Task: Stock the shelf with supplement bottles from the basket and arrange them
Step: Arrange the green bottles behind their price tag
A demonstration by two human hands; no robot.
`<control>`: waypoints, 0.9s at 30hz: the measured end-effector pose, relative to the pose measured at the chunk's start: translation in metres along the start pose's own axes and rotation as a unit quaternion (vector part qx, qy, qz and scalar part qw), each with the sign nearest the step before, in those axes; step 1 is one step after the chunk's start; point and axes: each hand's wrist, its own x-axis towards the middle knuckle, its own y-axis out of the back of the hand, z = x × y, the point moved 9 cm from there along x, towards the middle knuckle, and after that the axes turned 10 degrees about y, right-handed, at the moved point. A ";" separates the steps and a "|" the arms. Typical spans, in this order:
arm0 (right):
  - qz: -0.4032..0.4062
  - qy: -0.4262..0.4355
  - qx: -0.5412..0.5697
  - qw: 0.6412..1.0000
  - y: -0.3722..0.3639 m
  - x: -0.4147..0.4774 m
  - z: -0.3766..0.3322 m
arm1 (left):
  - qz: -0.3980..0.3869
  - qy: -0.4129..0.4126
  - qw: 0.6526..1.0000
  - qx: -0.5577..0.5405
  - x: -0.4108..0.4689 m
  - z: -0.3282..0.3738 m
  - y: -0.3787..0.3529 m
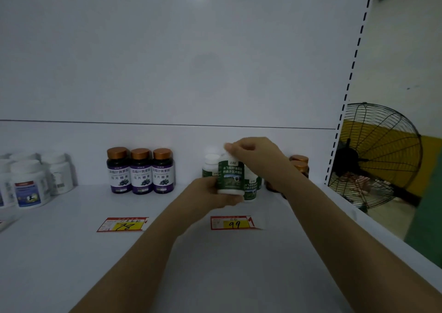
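White shelf [215, 265] fills the view, wide and flat, with a plain white back panel [167, 61] rising behind it and a slotted post [354, 61] on the right edge. Past that post, a black wire fan [373, 154] against a yellow and pale wall.

Both arms reach in. The left hand [210, 193] is wrapped round the lower part of the green bottle [230, 177]; the right hand [253, 152] comes over the top, fingers curled on its white cap. The bottle stands upright, long axis vertical, cap up, label facing us, right in front of 2 more green bottles [251, 188] near the back. Whether its base touches the shelf, I can't tell.

To the left, 3 purple bottles [141, 171] in a row, copper caps, labels forward. Far left, a cluster of white bottles [28, 183]. Behind the right forearm, brown-capped bottles [300, 163].

2 price tags lie flat up front: one [123, 224] below the purple row, one reading 99 [233, 223] below the held bottle.
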 end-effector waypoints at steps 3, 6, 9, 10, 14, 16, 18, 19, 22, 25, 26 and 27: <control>-0.005 -0.026 0.147 0.989 -0.011 -0.008 0.020 | -0.039 0.037 0.998 -0.037 0.000 -0.009 -0.003; -0.005 -0.032 0.205 0.978 -0.012 -0.011 0.026 | -0.071 0.052 0.994 -0.058 0.001 -0.014 -0.006; -0.002 -0.037 0.231 0.972 -0.011 -0.012 0.028 | -0.085 0.059 0.991 -0.082 0.002 -0.016 -0.008; -0.001 -0.035 0.233 0.972 -0.010 -0.011 0.028 | -0.087 0.059 0.991 -0.084 0.002 -0.016 -0.009; 0.004 -0.033 0.257 0.966 -0.011 -0.012 0.027 | -0.094 0.060 0.989 -0.097 0.002 -0.017 -0.010; 0.006 -0.031 0.262 0.965 -0.011 -0.012 0.027 | -0.097 0.057 0.988 -0.103 0.001 -0.016 -0.011; 0.010 -0.025 0.265 0.964 -0.009 -0.012 0.025 | -0.096 0.052 0.988 -0.107 0.001 -0.014 -0.010; 0.014 -0.020 0.268 0.963 -0.008 -0.012 0.024 | -0.095 0.049 0.988 -0.111 0.001 -0.013 -0.009; 0.024 -0.003 0.274 0.961 -0.005 -0.011 0.020 | -0.091 0.033 0.989 -0.111 -0.001 -0.008 -0.008; 0.034 0.010 0.284 0.958 -0.002 -0.010 0.015 | -0.046 -0.010 0.996 -0.070 -0.002 0.001 -0.002; 0.036 0.013 0.286 0.957 -0.001 -0.010 0.014 | -0.015 -0.023 0.998 -0.056 -0.002 0.003 0.003; 0.036 0.014 0.278 0.960 -0.001 -0.010 0.012 | 0.018 -0.035 0.999 -0.038 -0.002 0.005 0.008</control>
